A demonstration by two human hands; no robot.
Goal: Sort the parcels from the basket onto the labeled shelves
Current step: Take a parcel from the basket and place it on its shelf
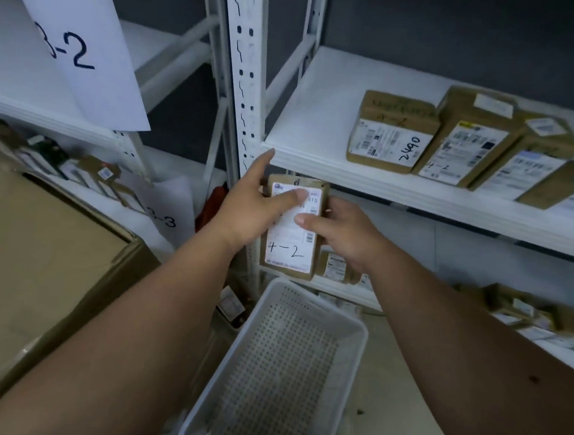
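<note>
the parcel (293, 226) sits mid-frame, upright, its label marked 4-2 facing up, gripped by both hands: the left hand (248, 211) closed on its left edge with the thumb across the label, the right hand (341, 233) closed on its right edge. the basket (355, 329) below looks empty. best lift it to the shelf (314, 116) at upper right, setting it flat beside the boxes (393, 136) marked 4-2, label still readable.
</note>
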